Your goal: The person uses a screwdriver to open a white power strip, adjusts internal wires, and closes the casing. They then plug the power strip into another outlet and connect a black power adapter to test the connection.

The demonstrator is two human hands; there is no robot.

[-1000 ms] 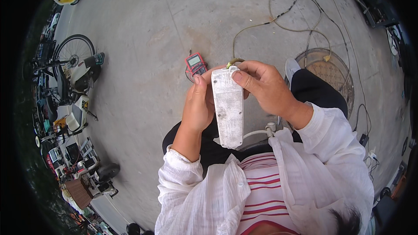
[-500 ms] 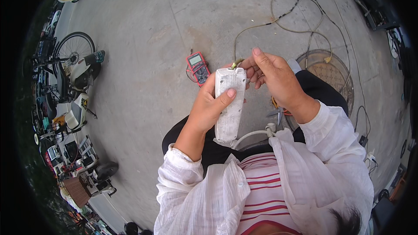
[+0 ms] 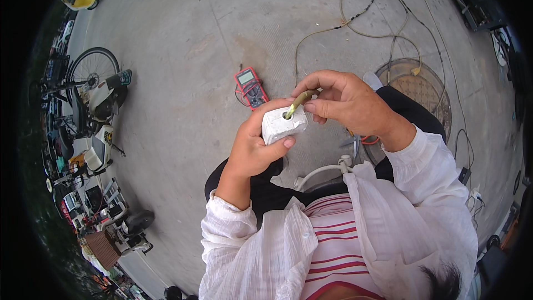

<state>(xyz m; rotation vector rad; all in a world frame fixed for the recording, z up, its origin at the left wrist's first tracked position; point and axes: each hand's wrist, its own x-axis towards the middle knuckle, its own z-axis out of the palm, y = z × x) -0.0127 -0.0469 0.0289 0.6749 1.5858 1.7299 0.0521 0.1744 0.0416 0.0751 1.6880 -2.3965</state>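
Note:
A worn white power strip (image 3: 282,128) is gripped by my left hand (image 3: 256,141), thumb on the near side and fingers behind. Its end face is tipped up toward me, so most of its length is hidden. From a round hole in that face comes a thick olive-brown cord (image 3: 302,99), with a yellow-green part showing at the hole. My right hand (image 3: 347,103) pinches the cord just right of the hole. On the ground beyond my left hand lies a red multimeter (image 3: 251,88) with its leads around it.
The long cord (image 3: 355,19) loops across the concrete to a yellow plug (image 3: 416,71) beside a round manhole cover (image 3: 413,91). Pliers with orange handles (image 3: 369,140) lie below my right forearm. Parked scooters (image 3: 102,97) line the left, and a white curved bar (image 3: 322,171) is near my lap.
My left hand has tipped the power strip from showing its long back to showing its cord end. My right hand has moved slightly left and down, bending the cord to the right.

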